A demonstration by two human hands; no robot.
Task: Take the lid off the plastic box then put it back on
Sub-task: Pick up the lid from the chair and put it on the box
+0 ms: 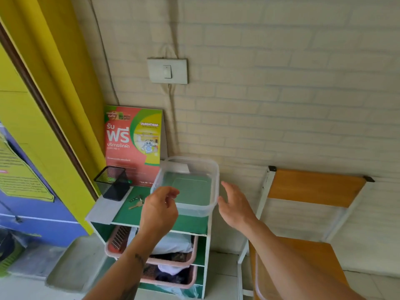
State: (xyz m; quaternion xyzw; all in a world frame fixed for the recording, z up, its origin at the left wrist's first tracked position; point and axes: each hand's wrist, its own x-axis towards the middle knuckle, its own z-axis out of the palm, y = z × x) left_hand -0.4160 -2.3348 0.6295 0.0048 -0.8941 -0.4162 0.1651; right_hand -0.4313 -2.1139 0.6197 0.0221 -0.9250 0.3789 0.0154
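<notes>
Red-green poster [133, 146] at 10 o'clock of the box reads "LAUNDRYBAR" plus Thai text. Black mesh cup [112, 182] and keys [136, 202] lie left on the green shelf top [190, 224]. Clear plastic box [188, 187] stands there, lidless. Left hand [159, 210] half-curled, touching the box's near-left rim; right hand [234, 204] released, just beside its right wall. Wooden chair [311, 189] at 3 o'clock carries a clear lid [258, 278].

mesh pen holder [112, 182], keys [136, 202] on green shelf [190, 224].
</notes>
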